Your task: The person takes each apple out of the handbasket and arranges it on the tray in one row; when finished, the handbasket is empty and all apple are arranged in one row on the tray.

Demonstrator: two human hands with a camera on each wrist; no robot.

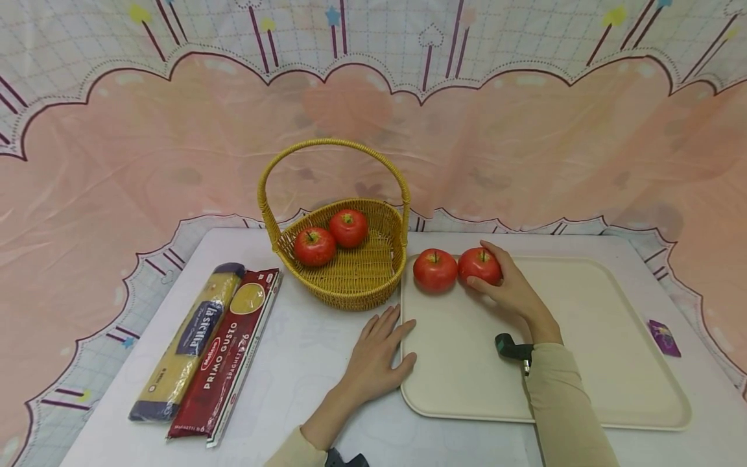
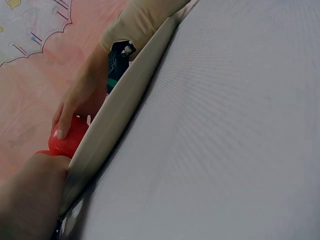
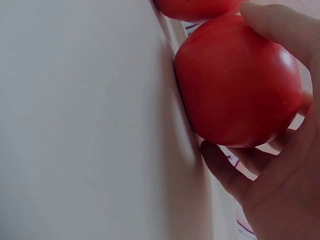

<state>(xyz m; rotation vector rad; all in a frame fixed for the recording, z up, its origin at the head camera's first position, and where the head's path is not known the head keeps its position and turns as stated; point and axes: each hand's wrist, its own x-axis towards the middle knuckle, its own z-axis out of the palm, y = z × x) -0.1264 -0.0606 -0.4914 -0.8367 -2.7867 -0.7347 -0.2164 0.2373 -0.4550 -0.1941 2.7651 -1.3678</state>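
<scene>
My right hand (image 1: 516, 292) curls its thumb and fingers round a red apple (image 1: 475, 264) at the far left part of the beige tray (image 1: 583, 337). Close up in the right wrist view, that apple (image 3: 235, 85) rests against the tray surface. A second red apple (image 1: 434, 272) sits just left of it on the tray. My left hand (image 1: 378, 363) lies with fingers spread on the white table, its thumb and fingertips at the tray's left edge, holding nothing. Behind it stands a yellow wicker basket (image 1: 364, 279) with two red apples (image 1: 315, 248) inside.
On the left lie two spaghetti packs side by side, one yellow and blue (image 1: 183, 347), one dark red (image 1: 224, 360). A small purple packet (image 1: 664, 338) is beyond the tray's right edge. The basket's tall handle (image 1: 332, 141) arches up before a patterned cloth backdrop (image 1: 525, 155).
</scene>
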